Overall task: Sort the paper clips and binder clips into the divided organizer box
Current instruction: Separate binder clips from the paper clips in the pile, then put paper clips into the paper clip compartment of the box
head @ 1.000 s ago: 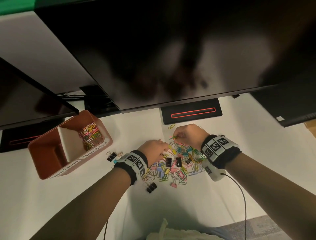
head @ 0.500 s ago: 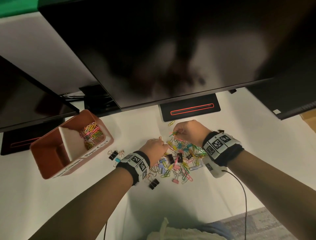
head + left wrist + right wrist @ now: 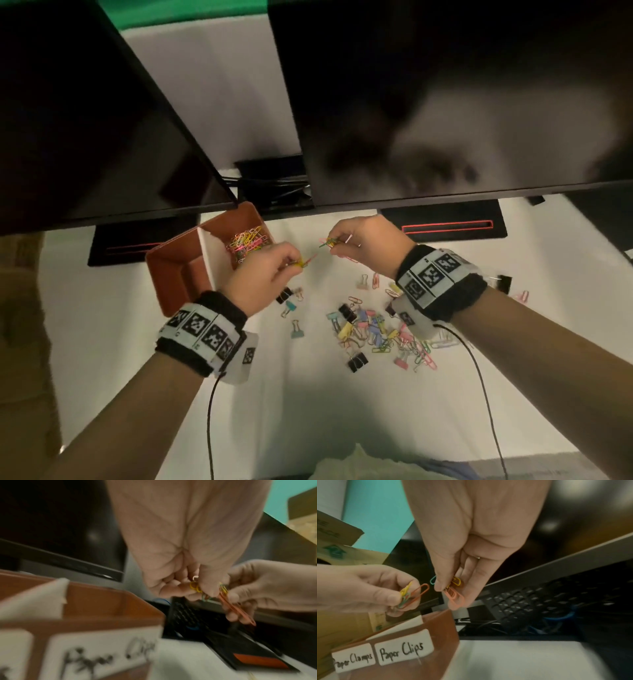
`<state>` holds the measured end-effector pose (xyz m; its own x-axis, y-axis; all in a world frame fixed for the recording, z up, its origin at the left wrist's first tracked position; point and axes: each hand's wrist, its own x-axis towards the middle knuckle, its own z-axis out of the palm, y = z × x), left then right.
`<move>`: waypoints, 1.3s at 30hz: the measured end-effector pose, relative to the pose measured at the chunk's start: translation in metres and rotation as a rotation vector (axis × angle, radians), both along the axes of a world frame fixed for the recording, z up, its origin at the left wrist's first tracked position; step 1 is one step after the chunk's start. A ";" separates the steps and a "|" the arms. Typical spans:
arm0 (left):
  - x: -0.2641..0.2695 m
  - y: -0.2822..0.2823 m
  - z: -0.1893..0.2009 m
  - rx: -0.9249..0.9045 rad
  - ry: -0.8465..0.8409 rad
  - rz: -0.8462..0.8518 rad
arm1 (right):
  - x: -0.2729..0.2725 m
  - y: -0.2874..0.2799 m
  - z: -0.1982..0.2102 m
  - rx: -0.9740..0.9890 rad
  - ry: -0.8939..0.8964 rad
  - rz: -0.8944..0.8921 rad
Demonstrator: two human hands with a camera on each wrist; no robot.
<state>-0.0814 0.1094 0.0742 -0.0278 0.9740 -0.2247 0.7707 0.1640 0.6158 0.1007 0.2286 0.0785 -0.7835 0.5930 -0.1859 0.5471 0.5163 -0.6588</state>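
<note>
Both hands lifted off pile since earlier frame. Left hand [image 3: 265, 274] pinches paper clips [image 3: 407, 595] beside organizer box [image 3: 178, 274]; right hand [image 3: 366, 240] pinches another bunch [image 3: 453, 592], farther right. "Paper Clips" compartment [image 3: 248, 241] just left of both.

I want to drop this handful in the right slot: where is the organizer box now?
In the head view the organizer box sits on the table at left, just beyond the left hand, under the monitor's edge.

The organizer box [image 3: 96, 609] was blurred in the left wrist view, its label cut short; both monitors [image 3: 428, 85] ran off at 12 o'clock.
</note>
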 end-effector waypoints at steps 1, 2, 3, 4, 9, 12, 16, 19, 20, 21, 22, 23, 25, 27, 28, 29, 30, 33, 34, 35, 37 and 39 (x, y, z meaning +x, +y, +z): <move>-0.015 -0.004 0.005 -0.003 -0.015 0.079 | -0.018 -0.003 0.002 -0.011 0.027 0.007; -0.029 -0.007 0.008 -0.016 -0.018 0.163 | -0.036 -0.006 0.003 -0.019 0.051 0.012; -0.041 -0.009 0.010 -0.021 -0.012 0.247 | -0.054 -0.008 0.003 -0.028 0.066 0.013; -0.052 -0.011 0.010 -0.020 -0.007 0.324 | -0.073 -0.011 0.003 -0.042 0.070 0.009; -0.077 -0.014 -0.003 -0.064 -0.120 0.552 | -0.138 -0.027 -0.008 -0.156 0.035 -0.006; -0.080 -0.016 -0.005 -0.047 -0.132 0.544 | -0.142 -0.030 -0.012 -0.197 0.055 -0.035; -0.076 -0.020 -0.003 0.031 -0.149 0.496 | -0.109 -0.024 -0.012 -0.222 0.160 -0.100; -0.051 -0.019 0.002 0.092 -0.197 0.429 | -0.059 -0.015 -0.021 -0.147 0.129 -0.158; -0.038 -0.017 0.002 0.105 -0.229 0.402 | -0.040 -0.011 -0.025 -0.126 0.104 -0.186; -0.024 -0.015 0.000 0.112 -0.260 0.372 | -0.020 -0.008 -0.031 -0.105 0.064 -0.211; -0.009 -0.012 -0.004 0.107 -0.273 0.336 | 0.000 -0.005 -0.038 -0.081 0.016 -0.229; 0.006 -0.009 -0.009 0.091 -0.269 0.295 | 0.019 -0.003 -0.044 -0.063 -0.039 -0.238; 0.036 -0.003 -0.023 0.009 -0.251 0.214 | 0.053 -0.001 -0.053 -0.060 -0.159 -0.247; 0.064 0.002 -0.040 -0.119 -0.198 0.130 | 0.081 0.001 -0.059 -0.094 -0.263 -0.244; 0.075 0.003 -0.049 -0.188 -0.148 0.085 | 0.093 0.001 -0.061 -0.133 -0.303 -0.234; 0.085 0.004 -0.058 -0.241 -0.097 0.042 | 0.102 0.000 -0.063 -0.181 -0.330 -0.214; 0.092 0.005 -0.066 -0.282 -0.055 0.015 | 0.109 -0.001 -0.064 -0.224 -0.348 -0.179; 0.102 0.006 -0.081 -0.330 0.031 0.023 | 0.116 -0.008 -0.074 -0.206 -0.363 -0.003; 0.103 0.007 -0.083 -0.328 0.045 0.037 | 0.114 -0.010 -0.077 -0.195 -0.369 0.030; 0.103 0.009 -0.085 -0.319 0.055 0.053 | 0.112 -0.012 -0.080 -0.189 -0.370 0.042; 0.098 0.012 -0.085 -0.300 0.059 0.095 | 0.105 -0.014 -0.084 -0.173 -0.362 0.043; 0.090 0.014 -0.084 -0.269 0.048 0.151 | 0.099 -0.015 -0.088 -0.135 -0.344 0.065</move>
